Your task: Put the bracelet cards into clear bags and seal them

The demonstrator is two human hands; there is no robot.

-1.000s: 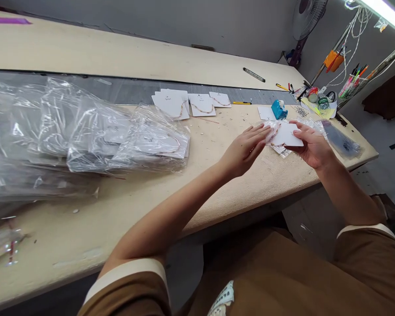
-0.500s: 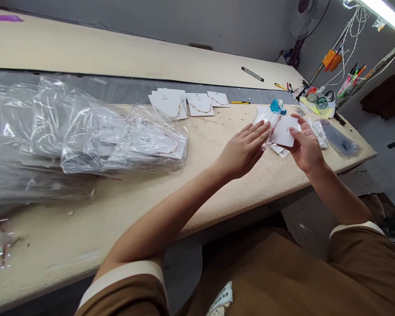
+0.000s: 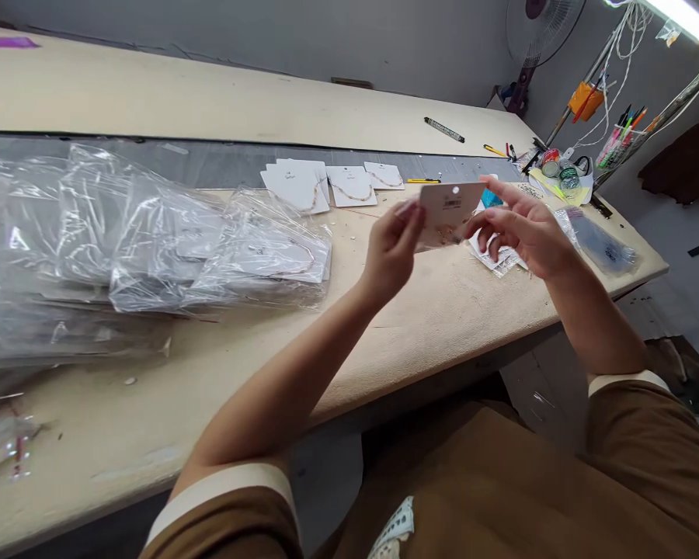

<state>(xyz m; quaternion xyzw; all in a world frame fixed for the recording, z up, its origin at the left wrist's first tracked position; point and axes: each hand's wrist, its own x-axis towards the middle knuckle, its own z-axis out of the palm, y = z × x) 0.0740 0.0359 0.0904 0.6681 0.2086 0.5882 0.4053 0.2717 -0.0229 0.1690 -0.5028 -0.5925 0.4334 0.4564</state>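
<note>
Bags (image 3: 151,248) lay piled along the left half of the table (image 3: 431,334), running off past its left edge, and cards (image 3: 349,186) sat in a row along its back edge, just right of the pile. A strip of mat (image 3: 210,163) ran behind the cards, between the table and a board (image 3: 210,93) that carried a marker (image 3: 443,130) near its right end. Toward the back right corner stood jars (image 3: 568,178), a flat bag (image 3: 599,247) lay in front of them by the right edge, and pens (image 3: 620,128) stood in a holder beyond that corner, to the right of a fan (image 3: 539,31).
</note>
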